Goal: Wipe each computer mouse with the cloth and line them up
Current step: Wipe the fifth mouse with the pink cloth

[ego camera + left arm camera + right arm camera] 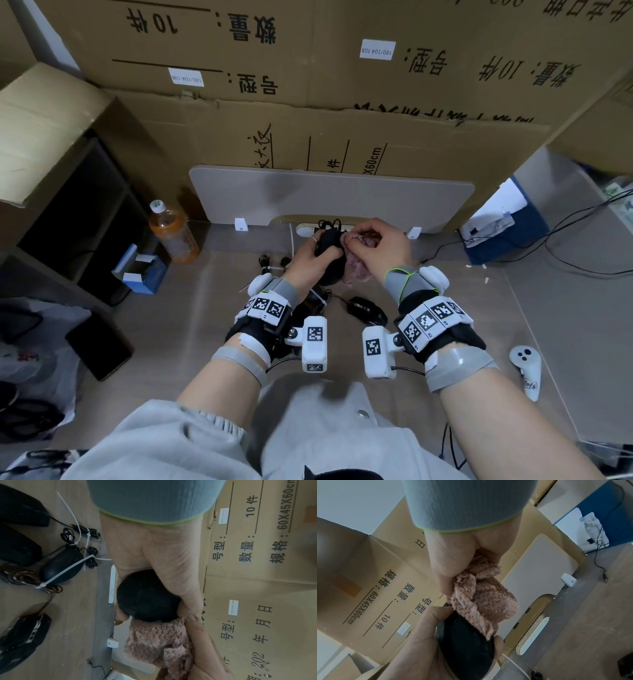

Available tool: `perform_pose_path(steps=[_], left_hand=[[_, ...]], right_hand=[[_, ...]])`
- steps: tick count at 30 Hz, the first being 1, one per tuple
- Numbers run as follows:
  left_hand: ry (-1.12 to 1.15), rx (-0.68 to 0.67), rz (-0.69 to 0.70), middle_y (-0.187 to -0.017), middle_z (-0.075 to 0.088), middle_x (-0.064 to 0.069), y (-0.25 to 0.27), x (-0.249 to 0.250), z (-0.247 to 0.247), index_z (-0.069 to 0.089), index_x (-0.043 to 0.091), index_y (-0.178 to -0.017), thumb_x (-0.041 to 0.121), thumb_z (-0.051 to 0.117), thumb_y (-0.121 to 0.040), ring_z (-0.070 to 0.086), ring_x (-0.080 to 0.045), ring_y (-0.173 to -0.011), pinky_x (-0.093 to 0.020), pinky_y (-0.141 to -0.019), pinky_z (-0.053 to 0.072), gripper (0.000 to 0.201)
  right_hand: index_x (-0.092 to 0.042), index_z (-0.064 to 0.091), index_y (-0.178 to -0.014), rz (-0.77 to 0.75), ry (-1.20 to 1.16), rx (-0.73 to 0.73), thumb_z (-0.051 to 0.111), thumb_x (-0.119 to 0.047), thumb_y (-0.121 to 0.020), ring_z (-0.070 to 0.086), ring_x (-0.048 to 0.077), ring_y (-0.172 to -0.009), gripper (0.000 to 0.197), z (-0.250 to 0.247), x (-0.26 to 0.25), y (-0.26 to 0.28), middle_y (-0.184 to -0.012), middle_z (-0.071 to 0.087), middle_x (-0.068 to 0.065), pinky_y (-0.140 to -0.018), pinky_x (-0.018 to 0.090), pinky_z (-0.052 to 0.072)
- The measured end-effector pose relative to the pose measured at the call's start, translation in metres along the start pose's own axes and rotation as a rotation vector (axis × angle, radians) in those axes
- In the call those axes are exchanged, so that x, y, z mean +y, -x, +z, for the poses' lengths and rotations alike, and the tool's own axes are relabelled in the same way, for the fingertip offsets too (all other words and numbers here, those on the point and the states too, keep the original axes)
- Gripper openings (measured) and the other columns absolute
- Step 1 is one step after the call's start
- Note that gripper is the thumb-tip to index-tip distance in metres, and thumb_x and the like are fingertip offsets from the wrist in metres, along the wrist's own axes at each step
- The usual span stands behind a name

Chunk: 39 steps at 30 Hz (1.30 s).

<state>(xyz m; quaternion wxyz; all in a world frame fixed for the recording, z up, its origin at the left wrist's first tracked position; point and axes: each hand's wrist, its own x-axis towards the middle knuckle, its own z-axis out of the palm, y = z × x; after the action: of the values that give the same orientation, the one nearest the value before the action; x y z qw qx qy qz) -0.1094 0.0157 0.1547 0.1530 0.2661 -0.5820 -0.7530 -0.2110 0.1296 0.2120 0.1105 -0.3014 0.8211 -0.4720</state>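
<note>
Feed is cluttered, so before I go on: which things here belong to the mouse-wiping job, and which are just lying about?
Job: black mouse held in left hand; pink cloth in right hand; the other mice on the floor.

Lying about: drink bottle, white controller, blue carton, cardboard boxes.

Both forearms extend forward, bare below pushed-up grey sleeves, each wrist wrapped in a grey band and black strap carrying white marker blocks. Left hand (310,259) raised off the floor, fingers and thumb curled around a rounded black computer mouse (147,596). Right hand (378,247) just beside it, fingers bunching a fluffy pink cloth (481,597) against the mouse.
</note>
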Motion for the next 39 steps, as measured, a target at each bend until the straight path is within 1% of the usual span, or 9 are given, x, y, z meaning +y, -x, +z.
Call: perform_pose_path(steps=[4,9,16,22,27,31,34,36,39], left_hand=[[-0.014,0.026,0.007,-0.102,0.074,-0.007,0.001,-0.003,0.007,0.066,0.033,-0.107,0.029,0.07,-0.076,0.071,-0.024,-0.093,-0.046,-0.091,0.059,0.032],[-0.072,0.047,0.034,-0.111,0.075,-0.01,-0.001,-0.002,0.034,0.067,0.039,-0.11,0.045,0.074,-0.068,0.071,-0.031,-0.106,-0.053,-0.097,0.057,0.043],[-0.061,0.1,0.056,-0.118,0.071,-0.016,0.001,0.01,0.084,0.064,0.025,-0.117,0.047,0.072,-0.059,0.069,-0.032,-0.112,-0.047,-0.097,0.056,0.062],[-0.094,0.17,0.05,-0.117,0.073,-0.012,-0.002,-0.002,0.111,0.064,0.022,-0.126,0.046,0.073,-0.065,0.07,-0.03,-0.109,-0.05,-0.098,0.057,0.066],[-0.038,0.196,0.048,-0.114,0.073,-0.017,0.005,-0.003,0.136,0.067,0.022,-0.114,0.031,0.072,-0.075,0.071,-0.029,-0.103,-0.046,-0.093,0.057,0.04],[-0.069,0.238,0.047,-0.099,0.074,-0.007,0.013,-0.008,0.15,0.067,0.023,-0.106,0.029,0.068,-0.079,0.07,-0.02,-0.092,-0.04,-0.088,0.057,0.028],[-0.109,0.287,0.047,-0.102,0.074,-0.009,0.015,-0.013,0.153,0.067,0.024,-0.108,0.036,0.069,-0.075,0.069,-0.024,-0.095,-0.041,-0.087,0.057,0.035],[-0.134,0.31,0.068,-0.106,0.075,-0.009,0.016,-0.015,0.155,0.067,0.028,-0.109,0.045,0.07,-0.072,0.071,-0.026,-0.098,-0.043,-0.089,0.058,0.041],[-0.164,0.295,0.083,-0.109,0.075,-0.01,0.018,-0.013,0.151,0.069,0.034,-0.106,0.047,0.071,-0.077,0.072,-0.027,-0.103,-0.046,-0.093,0.059,0.033]], right_hand=[[-0.035,0.068,-0.079,-0.011,-0.027,-0.021,0.081,-0.029,-0.079,0.068,0.004,-0.082,0.014,-0.004,0.006,0.0,-0.084,0.073,-0.013,-0.079,0.023,0.055],[-0.032,0.069,-0.081,-0.05,-0.069,-0.048,0.081,-0.026,-0.078,0.068,0.005,-0.082,0.014,-0.03,0.017,-0.004,-0.084,0.073,-0.01,-0.076,0.02,0.054],[-0.023,0.071,-0.086,-0.028,-0.147,-0.089,0.081,-0.02,-0.08,0.067,0.004,-0.079,0.012,-0.068,0.038,-0.014,-0.084,0.072,-0.008,-0.071,0.009,0.048],[-0.027,0.07,-0.083,-0.044,-0.163,-0.124,0.082,-0.021,-0.078,0.066,0.005,-0.078,0.014,-0.09,0.058,-0.018,-0.082,0.072,-0.009,-0.072,0.013,0.049],[-0.024,0.072,-0.083,-0.066,-0.202,-0.135,0.081,-0.019,-0.078,0.062,-0.005,-0.072,0.011,-0.109,0.07,-0.019,-0.082,0.072,-0.008,-0.069,0.007,0.046],[-0.023,0.072,-0.083,-0.062,-0.202,-0.186,0.082,-0.022,-0.078,0.061,-0.007,-0.071,0.011,-0.119,0.081,-0.016,-0.08,0.071,-0.011,-0.069,0.007,0.046],[-0.024,0.072,-0.082,-0.053,-0.228,-0.208,0.083,-0.026,-0.077,0.067,0.004,-0.076,0.012,-0.119,0.084,-0.016,-0.079,0.072,-0.01,-0.073,0.021,0.054],[-0.025,0.073,-0.084,-0.061,-0.234,-0.241,0.083,-0.029,-0.077,0.068,0.008,-0.074,0.013,-0.122,0.082,-0.013,-0.08,0.073,-0.009,-0.068,0.025,0.057],[-0.025,0.074,-0.085,-0.096,-0.226,-0.285,0.084,-0.028,-0.077,0.064,0.001,-0.072,0.013,-0.123,0.077,-0.011,-0.081,0.072,-0.011,-0.068,0.02,0.055]])
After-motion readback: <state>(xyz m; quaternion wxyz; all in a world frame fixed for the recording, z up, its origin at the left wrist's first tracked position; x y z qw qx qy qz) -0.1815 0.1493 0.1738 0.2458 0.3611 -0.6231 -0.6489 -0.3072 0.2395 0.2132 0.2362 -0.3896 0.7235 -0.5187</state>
